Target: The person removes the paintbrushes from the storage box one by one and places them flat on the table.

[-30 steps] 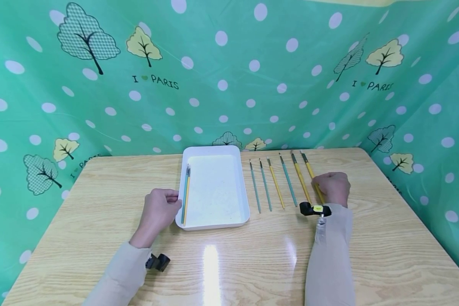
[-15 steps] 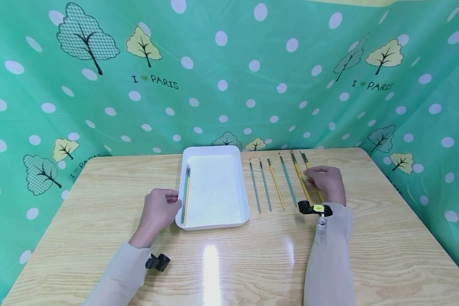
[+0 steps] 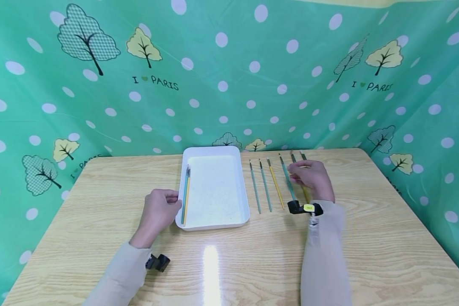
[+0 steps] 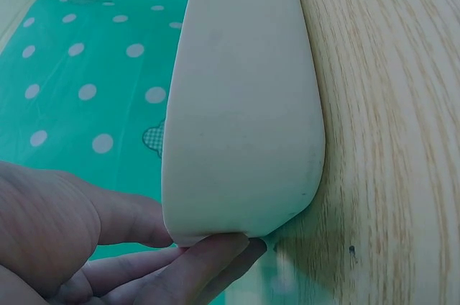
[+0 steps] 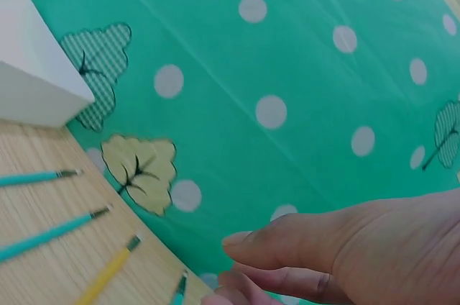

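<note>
My left hand [image 3: 160, 210] holds the left wall of a white tray [image 3: 218, 193]; in the left wrist view its thumb is at the rim and the fingers [image 4: 205, 269] lie against the side. Inside the tray, along that wall, lie a teal paintbrush [image 3: 184, 195] and a yellow paintbrush [image 3: 188, 193]. Over the right end of a row of paintbrushes is my right hand [image 3: 313, 176], fingers loosely bent and nothing between them. Its fingertips overlap a teal paintbrush [image 3: 284, 170] in the head view, and it partly hides two thicker yellow ones, one with its dark ferrule [image 3: 293, 158] showing.
Between the tray and my right hand lie two thin teal paintbrushes [image 3: 254, 187] and a thin yellow paintbrush [image 3: 276, 185], spaced apart. The wooden table [image 3: 260, 259] ends at a green dotted curtain [image 3: 222, 85] behind and at the right.
My right hand has moved left from the rightmost yellow paintbrush across the thick yellow ones to the teal one. The left hand and the tray have stayed put.
</note>
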